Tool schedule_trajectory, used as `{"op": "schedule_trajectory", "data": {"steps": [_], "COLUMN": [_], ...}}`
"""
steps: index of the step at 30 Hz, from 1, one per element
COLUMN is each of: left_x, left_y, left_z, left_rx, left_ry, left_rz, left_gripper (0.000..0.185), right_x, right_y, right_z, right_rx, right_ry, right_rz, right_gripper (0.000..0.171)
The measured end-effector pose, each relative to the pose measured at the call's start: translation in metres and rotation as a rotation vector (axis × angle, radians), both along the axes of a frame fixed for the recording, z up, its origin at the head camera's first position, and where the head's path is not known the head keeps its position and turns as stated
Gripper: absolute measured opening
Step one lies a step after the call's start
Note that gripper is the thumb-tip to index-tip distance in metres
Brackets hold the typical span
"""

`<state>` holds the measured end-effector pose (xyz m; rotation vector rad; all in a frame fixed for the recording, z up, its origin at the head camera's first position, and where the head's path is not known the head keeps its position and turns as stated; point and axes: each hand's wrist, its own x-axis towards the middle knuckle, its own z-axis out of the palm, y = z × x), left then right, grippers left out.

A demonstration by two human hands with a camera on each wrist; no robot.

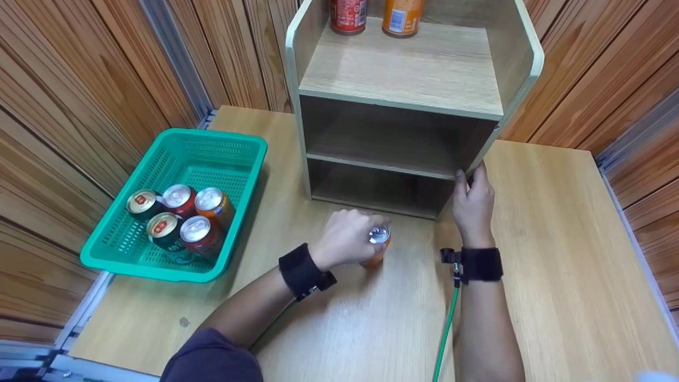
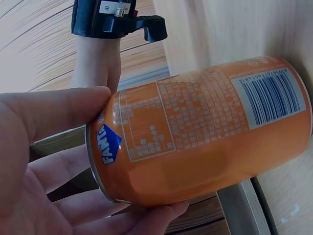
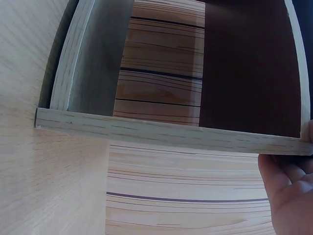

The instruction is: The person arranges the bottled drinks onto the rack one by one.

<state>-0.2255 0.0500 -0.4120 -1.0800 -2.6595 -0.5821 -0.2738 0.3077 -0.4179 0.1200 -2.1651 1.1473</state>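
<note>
An orange Fanta can is in my left hand, which grips it round its top end. The can is over the table in front of the shelf unit, its silver lid partly covered by the fingers in the head view. My right hand holds the unit's right side panel low down, with the thumb at the front edge and the other fingers partly hidden by the panel. The unit's two lower compartments face me.
On the unit's top shelf stand a red can and an orange can. To the left, a green basket holds several cans. Wood-patterned walls surround the table, and a green cable runs along the right forearm.
</note>
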Motion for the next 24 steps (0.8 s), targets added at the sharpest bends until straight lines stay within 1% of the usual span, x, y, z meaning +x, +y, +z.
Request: {"op": "schedule_trajectory", "data": {"steps": [3,7,10,13,15,19,21,24], "left_x": [0.0,-0.001,-0.001,-0.001,-0.001,0.001,0.001,0.002], "left_y": [-0.001,-0.001,-0.002,-0.004,-0.005,-0.008,-0.009,-0.01], "left_z": [0.0,0.002,0.003,0.003,0.003,0.005,0.009,0.018], "left_rx": [0.002,-0.02,-0.034,-0.026,-0.003,0.062,0.097,0.139], "left_ry": [-0.019,-0.03,-0.051,-0.082,-0.088,-0.049,-0.021,0.014], "left_rz": [-0.004,0.005,0.004,-0.006,-0.017,-0.048,-0.066,-0.077], "left_gripper": [0.042,0.042,0.044,0.047,0.049,0.051,0.048,0.043], "right_x": [0.0,-0.001,-0.001,-0.001,-0.001,0.0,0.0,0.0], "right_y": [0.0,0.001,0.002,0.002,0.001,0.001,0.001,0.001], "right_z": [0.0,0.001,0.001,0.001,0.0,0.0,0.0,0.0], "right_rx": [0.0,-0.001,-0.006,-0.006,-0.005,0.007,0.009,0.01], "right_ry": [0.004,0.0,-0.006,-0.022,-0.033,-0.045,-0.046,-0.045], "right_rz": [-0.003,-0.007,-0.008,-0.011,-0.016,-0.03,-0.032,-0.03], "right_gripper": [0.039,0.039,0.04,0.041,0.041,0.04,0.04,0.04]}}
